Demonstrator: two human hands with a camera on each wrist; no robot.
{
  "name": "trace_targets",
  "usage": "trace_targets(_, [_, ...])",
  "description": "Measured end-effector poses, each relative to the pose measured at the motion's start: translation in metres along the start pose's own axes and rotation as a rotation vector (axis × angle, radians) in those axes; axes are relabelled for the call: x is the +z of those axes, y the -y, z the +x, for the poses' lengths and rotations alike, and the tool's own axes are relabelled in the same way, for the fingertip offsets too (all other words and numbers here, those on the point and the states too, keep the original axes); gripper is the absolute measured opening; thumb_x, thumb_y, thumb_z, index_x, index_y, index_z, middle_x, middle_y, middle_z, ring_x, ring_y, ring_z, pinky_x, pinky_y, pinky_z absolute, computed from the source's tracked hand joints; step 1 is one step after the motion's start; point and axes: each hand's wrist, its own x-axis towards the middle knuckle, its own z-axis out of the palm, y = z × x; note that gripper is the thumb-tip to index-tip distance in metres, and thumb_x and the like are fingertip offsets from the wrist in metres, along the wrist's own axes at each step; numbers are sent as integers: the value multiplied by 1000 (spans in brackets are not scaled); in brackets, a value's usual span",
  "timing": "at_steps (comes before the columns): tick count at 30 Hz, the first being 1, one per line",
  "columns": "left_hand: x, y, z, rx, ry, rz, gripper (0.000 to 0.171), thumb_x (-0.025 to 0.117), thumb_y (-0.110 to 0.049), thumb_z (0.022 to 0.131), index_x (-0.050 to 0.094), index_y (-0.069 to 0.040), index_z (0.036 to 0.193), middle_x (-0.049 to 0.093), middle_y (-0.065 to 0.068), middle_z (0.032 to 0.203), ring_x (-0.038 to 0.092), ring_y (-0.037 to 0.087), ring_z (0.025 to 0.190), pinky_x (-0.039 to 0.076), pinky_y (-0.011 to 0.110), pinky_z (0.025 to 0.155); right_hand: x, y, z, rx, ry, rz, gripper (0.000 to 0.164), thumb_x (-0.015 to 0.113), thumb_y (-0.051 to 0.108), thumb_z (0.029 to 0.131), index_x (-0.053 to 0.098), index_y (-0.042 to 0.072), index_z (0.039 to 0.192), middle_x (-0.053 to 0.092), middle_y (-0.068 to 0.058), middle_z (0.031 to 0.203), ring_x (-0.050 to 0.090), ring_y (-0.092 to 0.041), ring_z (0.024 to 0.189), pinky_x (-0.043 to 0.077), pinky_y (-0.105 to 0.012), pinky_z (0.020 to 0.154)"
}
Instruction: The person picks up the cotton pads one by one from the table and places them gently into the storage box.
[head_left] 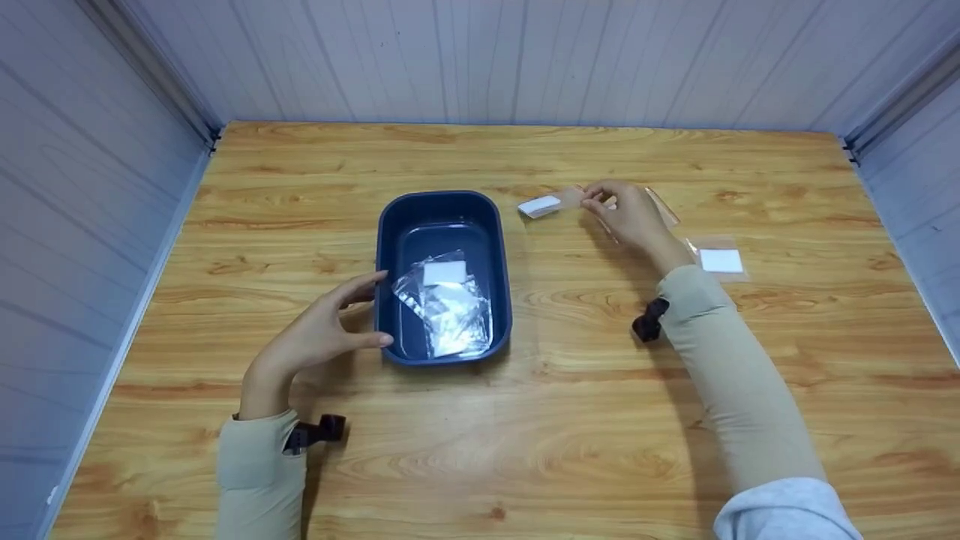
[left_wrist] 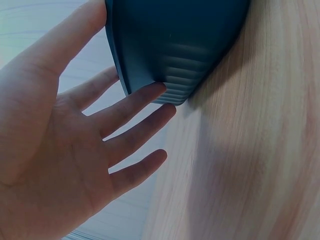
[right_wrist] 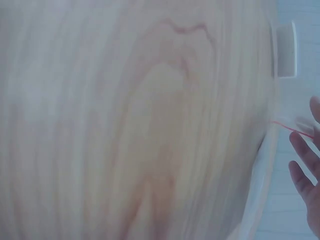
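My left hand [head_left: 319,330] rests at the left wall of a dark blue plastic bin [head_left: 384,225], thumb and a fingertip on its rim. In the left wrist view the fingers [left_wrist: 135,135] are straight and spread along the ribbed outer side. Several clear bags [head_left: 454,319] with white pieces lie overlapped in the bin. My right hand [head_left: 626,214] pinches the edge of a small clear plastic bag [head_left: 544,205] holding a white piece, right of the bin. The right wrist view shows that bag's white piece [right_wrist: 286,50] and red edge beside the fingertips.
Another clear bag [head_left: 721,260] with a white piece lies right of my right wrist. A further bag [head_left: 664,208] is partly hidden behind the right hand. Pale panel walls [head_left: 480,60] enclose the wooden table [head_left: 585,420] at the back and sides.
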Motion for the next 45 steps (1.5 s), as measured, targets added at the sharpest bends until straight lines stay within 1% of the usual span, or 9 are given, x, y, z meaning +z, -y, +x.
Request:
trace_targets(5, [0,0,0,6,-3,14,89,83,-34,81,34,-20,155,37,10,156,31,37,142,18,64,114,-2,7,-4,-10,-93,-32,23,61,28,100,71,8,108,68,-8,104,59,-23,92,45,-38,76])
trace_targets(12, [0,-1,0,-8,-7,21,88,83,-30,82,34,-20,155,38,12,155,30,37,142,16,65,115,-3,15,-9,-32,-195,-51,25,61,28,100,71,7,108,69,-10,101,54,-20,79,39,-31,66])
trace_targets(18, [0,0,1,-5,-3,7,90,83,-34,81,33,-20,155,37,11,155,29,37,143,16,65,115,-2,19,-14,-57,-253,-34,27,61,28,100,71,5,106,70,-10,99,60,-22,84,40,-30,68])
trace_targets(24, [0,1,2,7,-3,10,91,83,-32,81,33,-17,155,39,13,154,30,37,142,17,64,115,-3,24,-18,-76,-311,4,26,63,26,99,72,2,104,71,-10,97,62,-20,88,42,-28,72])
trace_targets(31, [0,2,2,8,-5,14,91,84,-32,81,33,-17,155,39,13,154,31,37,142,17,64,115,-4,34,-24,-135,-366,47,22,65,21,97,72,1,103,73,-10,95,63,-19,86,44,-31,73])
trace_targets(35, [0,1,2,-2,-7,6,92,84,-35,80,34,-20,155,39,13,153,31,36,142,17,64,115,-4,40,-29,-195,-391,61,21,66,19,97,72,0,102,73,-11,95,64,-21,85,46,-31,73])
trace_targets(41, [1,1,2,-9,-7,6,91,84,-34,80,34,-20,155,39,12,154,30,36,143,16,64,115,-4,50,-34,-292,-429,99,19,66,15,97,72,-3,99,73,-13,93,66,-24,84,52,-43,74])
trace_targets(43, [1,1,1,-11,-5,6,91,83,-34,80,34,-20,155,39,12,154,30,36,143,15,64,115,-3,54,-37,-314,-438,118,17,66,13,96,72,-3,98,73,-13,92,66,-23,83,53,-42,74])
trace_targets(45, [1,0,0,-14,-4,5,91,83,-35,80,34,-20,155,38,12,154,30,36,143,15,65,115,-3,59,-39,-326,-442,140,17,66,12,96,72,-4,98,73,-13,91,65,-21,82,52,-37,74])
